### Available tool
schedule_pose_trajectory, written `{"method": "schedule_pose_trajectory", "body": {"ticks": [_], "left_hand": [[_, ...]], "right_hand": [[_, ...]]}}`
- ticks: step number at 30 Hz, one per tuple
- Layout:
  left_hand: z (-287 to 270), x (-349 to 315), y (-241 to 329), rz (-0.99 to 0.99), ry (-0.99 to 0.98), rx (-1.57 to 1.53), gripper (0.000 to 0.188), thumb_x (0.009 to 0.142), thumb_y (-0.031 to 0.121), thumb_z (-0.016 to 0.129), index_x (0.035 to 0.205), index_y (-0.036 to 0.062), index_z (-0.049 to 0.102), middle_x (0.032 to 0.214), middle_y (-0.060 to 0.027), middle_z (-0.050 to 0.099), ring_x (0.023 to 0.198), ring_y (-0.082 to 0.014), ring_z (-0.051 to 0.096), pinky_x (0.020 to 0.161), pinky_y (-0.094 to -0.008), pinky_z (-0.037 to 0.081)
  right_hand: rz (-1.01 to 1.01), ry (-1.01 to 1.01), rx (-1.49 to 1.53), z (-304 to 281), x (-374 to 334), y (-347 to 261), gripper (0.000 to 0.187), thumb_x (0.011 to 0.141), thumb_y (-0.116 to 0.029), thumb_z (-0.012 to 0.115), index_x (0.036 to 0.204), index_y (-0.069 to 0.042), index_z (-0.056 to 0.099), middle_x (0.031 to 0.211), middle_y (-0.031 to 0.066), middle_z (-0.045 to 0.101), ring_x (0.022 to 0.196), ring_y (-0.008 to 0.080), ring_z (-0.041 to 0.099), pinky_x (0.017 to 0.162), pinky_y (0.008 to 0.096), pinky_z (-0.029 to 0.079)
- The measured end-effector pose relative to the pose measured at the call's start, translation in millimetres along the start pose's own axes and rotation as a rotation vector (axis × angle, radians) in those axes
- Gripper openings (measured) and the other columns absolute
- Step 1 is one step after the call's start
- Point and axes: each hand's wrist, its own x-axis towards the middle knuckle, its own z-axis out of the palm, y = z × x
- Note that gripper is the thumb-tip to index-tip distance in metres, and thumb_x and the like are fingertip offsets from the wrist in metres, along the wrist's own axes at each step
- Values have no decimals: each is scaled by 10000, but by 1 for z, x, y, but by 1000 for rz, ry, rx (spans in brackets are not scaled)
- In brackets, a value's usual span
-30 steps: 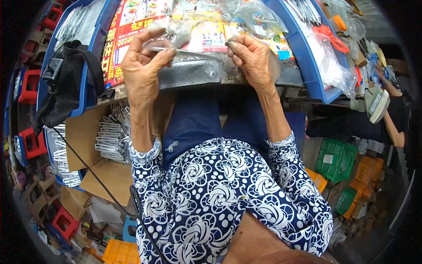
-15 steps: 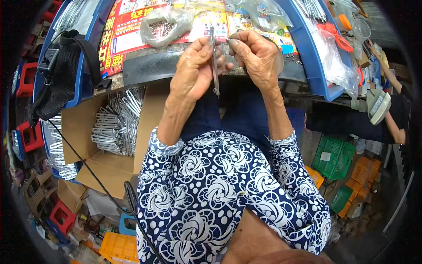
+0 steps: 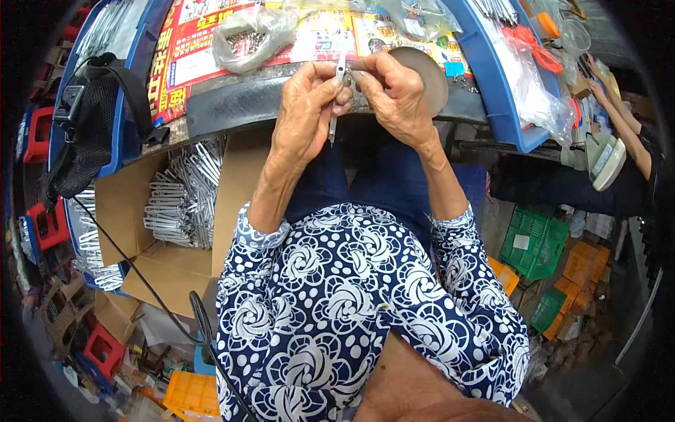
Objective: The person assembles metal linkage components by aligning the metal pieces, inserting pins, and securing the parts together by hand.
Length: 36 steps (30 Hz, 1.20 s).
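Over the table's (image 3: 232,110) near edge, the left hand (image 3: 301,116) pinches a slim metal bar (image 3: 341,66), best kept steady; whether the right hand (image 3: 397,97), fingertips drawn in beside it, grips anything, I can't tell.

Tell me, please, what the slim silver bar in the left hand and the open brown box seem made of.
Slim silver bar: probably metal with a smooth sheen, given its bright highlights, though which metal is unclear. Open brown box: apparently matte cardboard, given its thin, folded flaps.

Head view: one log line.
left hand: grips slim silver metal strip | right hand: close beside strip's upper end | nearby: translucent plastic bag
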Motion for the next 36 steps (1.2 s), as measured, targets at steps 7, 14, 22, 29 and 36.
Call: {"method": "schedule_pose_trajectory", "body": {"ticks": [7, 14, 22, 29, 36], "left_hand": [[-1, 2, 2, -9, 1, 50, 104, 796, -1, 488, 888, -38, 458, 735, -83, 511, 636, -119, 490, 533, -219, 391], [-6, 8, 3, -44, -12, -13, 102, 788, -19, 488, 885, -36, 462, 733, -91, 511, 646, -138, 508, 545, -235, 403], [-6, 9, 4, -34, -11, -2, 110, 781, -25, 496, 888, -47, 479, 724, -87, 522, 628, -135, 514, 542, -229, 409], [-8, 10, 4, -8, 9, 28, 107, 783, -16, 499, 885, -46, 489, 709, -86, 525, 611, -135, 515, 527, -230, 405], [-12, 10, 9, -122, 11, -91, 121, 797, 13, 488, 910, -28, 482, 701, -105, 528, 592, -166, 509, 496, -249, 373]], "right_hand": [[35, -24, -4, 0, 1, 3, 95, 782, -39, 539, 855, 19, 555, 659, 61, 536, 552, 74, 474, 489, 210, 386], [61, -28, 23, 2, 4, 7, 93, 790, -53, 538, 857, 6, 562, 569, 7, 501, 495, 33, 430, 438, 191, 352], [59, -41, -18, 3, 5, 11, 100, 787, -61, 537, 851, 13, 559, 590, 32, 521, 511, 50, 460, 456, 205, 376], [32, -46, -72, 4, 8, 7, 102, 784, -54, 531, 857, 13, 554, 640, 61, 542, 534, 78, 483, 492, 220, 400], [118, -33, 64, 5, 8, 4, 98, 788, -68, 546, 839, 13, 564, 586, 16, 516, 507, 43, 451, 451, 198, 366]]}}
